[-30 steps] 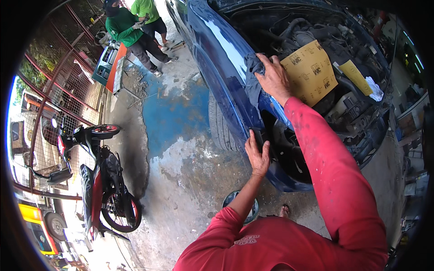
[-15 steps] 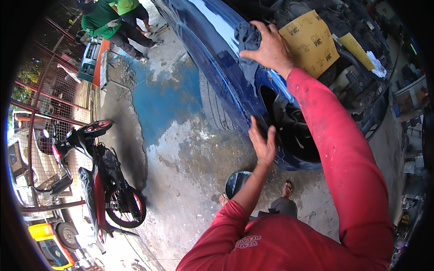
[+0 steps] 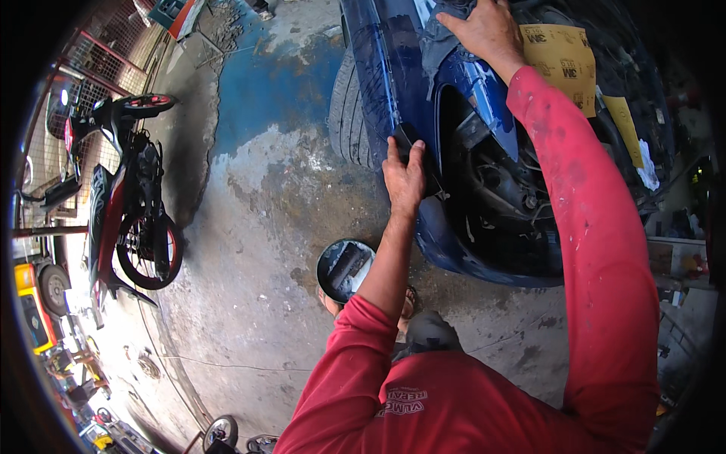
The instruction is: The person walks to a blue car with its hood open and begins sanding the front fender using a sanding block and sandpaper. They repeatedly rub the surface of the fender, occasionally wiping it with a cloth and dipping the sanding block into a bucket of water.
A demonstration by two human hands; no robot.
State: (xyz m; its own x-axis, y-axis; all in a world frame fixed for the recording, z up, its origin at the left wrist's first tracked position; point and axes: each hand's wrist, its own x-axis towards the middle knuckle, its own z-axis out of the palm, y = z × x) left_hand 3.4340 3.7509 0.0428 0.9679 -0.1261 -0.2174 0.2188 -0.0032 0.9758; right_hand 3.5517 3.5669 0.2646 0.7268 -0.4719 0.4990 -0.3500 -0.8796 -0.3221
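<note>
Left hand [image 3: 406, 181] and right hand [image 3: 491, 32] are sitting higher in view than before

Dark printing is repeating across the tan paper [image 3: 560, 60], and pale lettering is marking the red shirt [image 3: 454, 397]. The right hand is holding a grey cloth [image 3: 442, 41] against the blue fender [image 3: 408, 87]. The left hand, half spread, is touching a black piece [image 3: 405, 134] at the fender's edge; whether it is gripping, I cannot tell. The fender, left of the front opening [image 3: 452, 125], is shining, with a pale patch beside the cloth.
</note>
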